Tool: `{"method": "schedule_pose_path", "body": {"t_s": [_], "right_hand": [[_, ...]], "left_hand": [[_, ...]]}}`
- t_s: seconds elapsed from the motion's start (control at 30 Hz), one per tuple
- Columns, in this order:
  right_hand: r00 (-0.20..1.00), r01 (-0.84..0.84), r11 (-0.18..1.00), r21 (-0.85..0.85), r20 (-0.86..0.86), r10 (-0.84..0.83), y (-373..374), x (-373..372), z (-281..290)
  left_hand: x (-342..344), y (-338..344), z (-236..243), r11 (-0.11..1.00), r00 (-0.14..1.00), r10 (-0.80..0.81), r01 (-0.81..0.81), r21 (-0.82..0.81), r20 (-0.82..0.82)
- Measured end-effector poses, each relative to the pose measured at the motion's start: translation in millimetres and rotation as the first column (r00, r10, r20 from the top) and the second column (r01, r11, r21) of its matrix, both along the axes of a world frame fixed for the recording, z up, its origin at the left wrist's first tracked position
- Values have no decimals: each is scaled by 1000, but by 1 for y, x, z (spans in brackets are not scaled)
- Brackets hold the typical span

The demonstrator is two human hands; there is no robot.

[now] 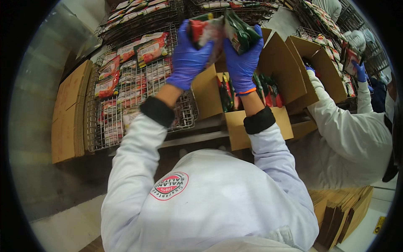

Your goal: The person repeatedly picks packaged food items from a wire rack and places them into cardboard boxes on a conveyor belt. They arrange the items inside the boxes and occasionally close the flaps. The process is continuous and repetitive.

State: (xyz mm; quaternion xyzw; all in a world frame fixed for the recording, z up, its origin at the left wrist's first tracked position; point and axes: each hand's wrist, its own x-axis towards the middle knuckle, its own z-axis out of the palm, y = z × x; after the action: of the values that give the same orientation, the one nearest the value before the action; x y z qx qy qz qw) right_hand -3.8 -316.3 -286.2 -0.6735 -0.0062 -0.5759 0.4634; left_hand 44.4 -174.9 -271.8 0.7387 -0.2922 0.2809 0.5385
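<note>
Both my hands wear blue gloves and are raised above the gap between a wire tray and a cardboard box. My left hand grips a red and white food packet, partly blurred. Closed around a dark green packet is my right hand, with an orange band at its wrist. Below it, the open carton holds several red and green packets standing on edge. Left of the carton, the metal wire tray bears several red and white packets, some lying loose on top.
Flattened cartons stand stacked at the left of the tray. More loaded wire trays sit at the back. To the right, a co-worker in white reaches around another open carton. Folded cardboard is stacked lower right.
</note>
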Motion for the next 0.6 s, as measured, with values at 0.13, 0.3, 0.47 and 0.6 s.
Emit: {"method": "schedule_pose_path", "body": {"t_s": [0.13,0.3,0.47,0.6], "right_hand": [[865,190,962,-196,-430,-258,-48,14,-36],[246,-276,961,10,-966,81,-104,46,-105],[171,-283,945,161,-961,215,-84,48,-98],[146,-336,937,-94,-988,-47,-68,40,-86]], "left_hand": [[11,-64,-46,926,961,256,-211,314,-108],[6,-61,-27,643,883,144,260,721,-447],[-41,71,33,863,839,103,192,468,-534],[-62,214,21,547,886,114,322,773,-450]]}}
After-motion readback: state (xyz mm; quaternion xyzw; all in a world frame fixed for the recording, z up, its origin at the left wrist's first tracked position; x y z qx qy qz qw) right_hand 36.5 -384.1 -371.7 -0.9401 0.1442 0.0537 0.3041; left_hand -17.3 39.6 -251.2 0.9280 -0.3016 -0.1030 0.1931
